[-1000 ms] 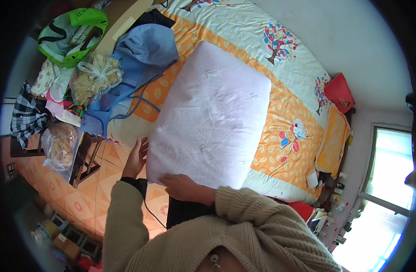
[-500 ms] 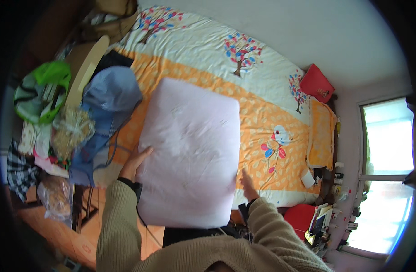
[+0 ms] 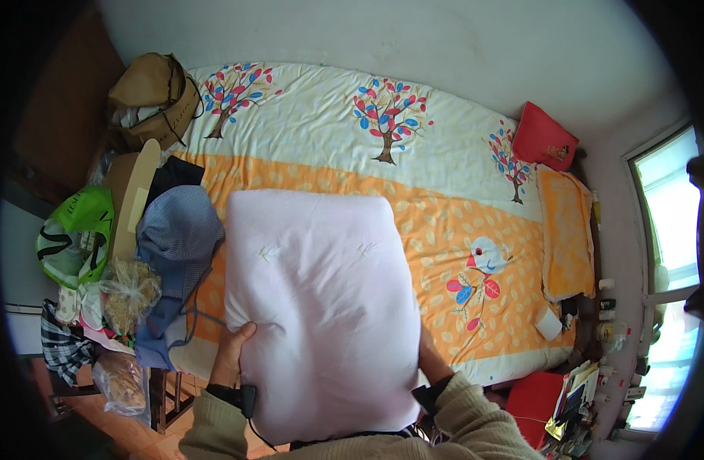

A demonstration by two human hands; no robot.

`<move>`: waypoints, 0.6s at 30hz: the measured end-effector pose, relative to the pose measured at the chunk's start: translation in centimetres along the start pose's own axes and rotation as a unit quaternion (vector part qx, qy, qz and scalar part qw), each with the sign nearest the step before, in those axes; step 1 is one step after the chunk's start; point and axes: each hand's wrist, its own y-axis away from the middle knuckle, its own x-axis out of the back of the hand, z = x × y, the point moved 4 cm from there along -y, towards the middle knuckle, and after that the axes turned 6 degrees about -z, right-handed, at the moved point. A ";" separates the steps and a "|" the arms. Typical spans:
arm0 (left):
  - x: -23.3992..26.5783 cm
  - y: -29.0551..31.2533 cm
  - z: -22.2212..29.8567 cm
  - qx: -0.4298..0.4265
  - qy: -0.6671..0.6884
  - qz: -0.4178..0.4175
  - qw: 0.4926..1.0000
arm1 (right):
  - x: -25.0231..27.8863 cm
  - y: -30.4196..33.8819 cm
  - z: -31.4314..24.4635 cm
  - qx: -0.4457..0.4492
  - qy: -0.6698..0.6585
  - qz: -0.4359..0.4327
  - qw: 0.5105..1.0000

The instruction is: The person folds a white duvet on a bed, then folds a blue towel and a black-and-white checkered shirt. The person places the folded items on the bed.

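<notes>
A plump pale-pink pillow (image 3: 329, 307) with small embroidered sprigs is held in front of me over the near edge of the bed. Its lower end reaches my body. My left hand (image 3: 229, 356) grips the left side, thumb on top denting the fabric, its other fingers hidden beneath. At the opposite side my right hand (image 3: 428, 356) is closed against the edge, with most of its fingers hidden by the pillow. The bed's orange-and-white patterned sheet (image 3: 482, 230) spreads out behind it.
To the left lie a blue checked cloth (image 3: 179, 230), a green bag (image 3: 80, 234), a clear bag of dried food (image 3: 128, 295) and a cardboard piece (image 3: 129, 199). A brown paper bag (image 3: 152, 100) stands far left. A red cushion (image 3: 543, 138) and folded orange cloth (image 3: 565, 234) lie right.
My right hand, apart from the pillow with fingers extended before, is now against its right side. The pillow sits lower in view, its top dented. The view has shifted, showing more wall.
</notes>
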 end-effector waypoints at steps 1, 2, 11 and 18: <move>-1.2 0.0 0.2 0.005 0.045 0.016 0.999 | 1.1 -1.0 -2.4 0.021 0.031 -0.001 0.999; -2.5 -0.3 0.6 -0.009 0.051 0.032 0.998 | 2.1 -2.3 -5.3 0.048 0.067 -0.001 0.997; -19.2 -13.0 -0.4 -0.055 0.279 -0.068 0.956 | 6.6 -11.7 -46.6 0.337 0.610 0.102 0.710; -30.6 -28.4 -5.1 0.001 0.386 -0.056 0.921 | -8.1 -10.7 -63.1 0.502 0.614 0.147 0.591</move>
